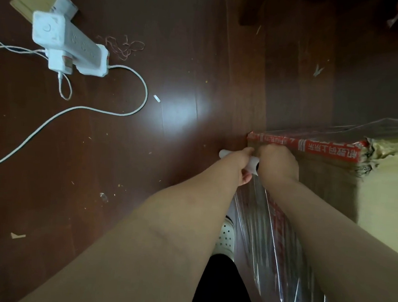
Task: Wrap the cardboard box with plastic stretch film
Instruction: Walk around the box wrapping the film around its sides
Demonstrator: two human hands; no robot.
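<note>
While a white power strip (68, 45) is lying on the dark wooden floor (176, 55) at the far left, the left hand (244, 164) is closing its grip around the white film roll (226, 154) at the box corner. The right hand (277, 163) is curling just beyond the roll's end, and I cannot tell what its grip is holding. Clear stretch film (265, 231) is running along the near side of the cardboard box (379, 187), which is sitting on the floor at the right.
</note>
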